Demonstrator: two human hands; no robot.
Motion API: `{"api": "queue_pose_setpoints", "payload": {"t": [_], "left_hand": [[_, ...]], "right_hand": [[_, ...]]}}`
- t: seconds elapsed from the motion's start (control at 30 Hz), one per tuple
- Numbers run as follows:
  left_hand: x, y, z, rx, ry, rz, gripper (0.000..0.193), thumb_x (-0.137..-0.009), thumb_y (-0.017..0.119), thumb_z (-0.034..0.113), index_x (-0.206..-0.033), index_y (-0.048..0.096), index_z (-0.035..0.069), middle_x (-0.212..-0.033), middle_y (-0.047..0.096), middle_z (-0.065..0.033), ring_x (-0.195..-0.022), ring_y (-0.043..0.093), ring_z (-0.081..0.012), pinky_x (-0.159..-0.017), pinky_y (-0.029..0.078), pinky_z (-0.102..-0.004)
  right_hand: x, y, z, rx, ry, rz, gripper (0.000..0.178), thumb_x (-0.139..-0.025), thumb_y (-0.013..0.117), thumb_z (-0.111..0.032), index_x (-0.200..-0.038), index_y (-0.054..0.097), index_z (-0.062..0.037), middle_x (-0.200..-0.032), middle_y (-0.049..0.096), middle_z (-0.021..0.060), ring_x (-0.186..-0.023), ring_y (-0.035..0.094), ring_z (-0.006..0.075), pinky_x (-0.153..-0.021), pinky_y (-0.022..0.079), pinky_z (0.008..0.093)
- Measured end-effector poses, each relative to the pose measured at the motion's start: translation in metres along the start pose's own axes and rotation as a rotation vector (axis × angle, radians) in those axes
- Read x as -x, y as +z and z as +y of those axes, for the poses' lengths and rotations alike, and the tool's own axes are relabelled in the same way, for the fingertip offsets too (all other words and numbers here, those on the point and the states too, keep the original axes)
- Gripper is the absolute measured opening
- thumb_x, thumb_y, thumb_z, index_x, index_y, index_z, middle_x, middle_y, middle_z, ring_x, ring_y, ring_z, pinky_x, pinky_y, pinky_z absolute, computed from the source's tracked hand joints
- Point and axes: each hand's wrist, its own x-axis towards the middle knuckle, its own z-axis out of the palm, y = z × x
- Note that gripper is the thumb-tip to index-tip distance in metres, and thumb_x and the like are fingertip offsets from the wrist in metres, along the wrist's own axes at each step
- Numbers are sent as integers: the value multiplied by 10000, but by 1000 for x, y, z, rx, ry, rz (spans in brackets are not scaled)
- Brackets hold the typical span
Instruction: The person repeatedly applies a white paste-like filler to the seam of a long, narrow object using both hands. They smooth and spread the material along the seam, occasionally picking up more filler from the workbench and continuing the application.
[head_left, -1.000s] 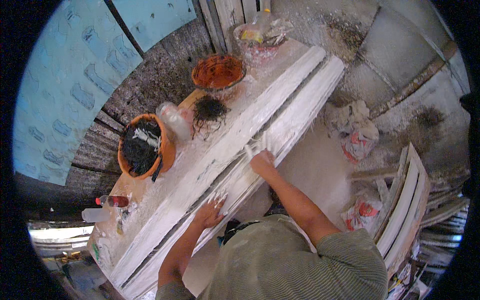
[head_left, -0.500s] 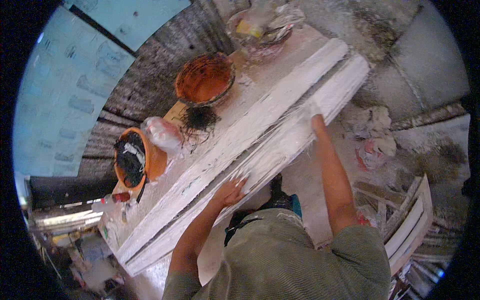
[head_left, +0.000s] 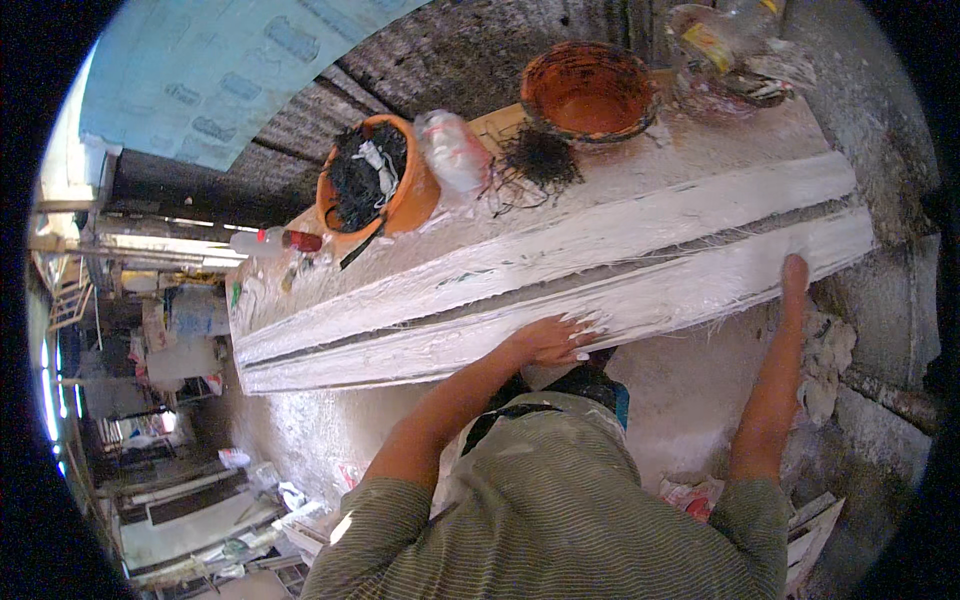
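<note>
Lengthwise, the white near strip (head_left: pixel 420 350) and, across a dark gap (head_left: pixel 760 223), the white far strip (head_left: pixel 600 232) span the table (head_left: pixel 690 145), their left ends well apart from either hand. The left hand (head_left: pixel 553 341) rests on the near strip's front edge, fingers loosely spread. Farther right, the right hand (head_left: pixel 795 273) is at that strip's right part; blur keeps me from telling whether it grips anything.

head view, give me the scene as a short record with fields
left hand: palm down on the near white strip
right hand: at the same strip, toward its right end; fingers blurred
far white strip: beyond the near one, narrow gap between
table: under both strips
beyond strips, left to right: orange tub, plastic bag, black tangle, orange bowl
</note>
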Motion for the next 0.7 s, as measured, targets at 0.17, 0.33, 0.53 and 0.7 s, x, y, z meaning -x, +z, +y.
{"api": "queue_pose_setpoints", "payload": {"t": [0.17, 0.33, 0.53, 0.7], "left_hand": [[85, 25, -22, 98, -19, 15, 606, -1013, 387, 520, -1492, 364, 148, -1571, 295, -172, -1408, 344, -394, -1146, 312, -519], [186, 31, -43, 23, -75, -90, 572, -986, 488, 370, -1488, 354, 129, -1539, 346, -180, -1411, 357, -355, -1157, 317, -481], [308, 43, -68, 61, -154, -82, 604, -975, 496, 354, -1512, 316, 146, -1531, 363, -177, -1384, 399, -357, -1142, 346, -478], [392, 86, -90, 2, -159, 28, 598, -964, 494, 336, -1511, 324, 162, -1508, 391, -193, -1355, 425, -378, -1084, 411, -484]], "right_hand": [[43, 69, -133, -69, -145, -55, 206, -816, 565, -156, -777, 729, -37, -805, 706, 178, -734, 692, 343, -666, 541, 486], [155, 6, -300, 9, -418, -47, 217, -827, 558, -178, -859, 721, -39, -893, 681, 194, -812, 661, 342, -736, 514, 481], [293, -167, -496, -349, -288, -323, 521, -965, 434, -390, -1247, 599, 16, -1346, 495, 313, -1297, 445, 431, -1107, 292, 531], [388, -239, -611, -601, -441, -210, 794, -992, 395, -512, -1514, 221, 61, -1532, 226, 358, -1474, 106, 472, -1189, 28, 572]]}}
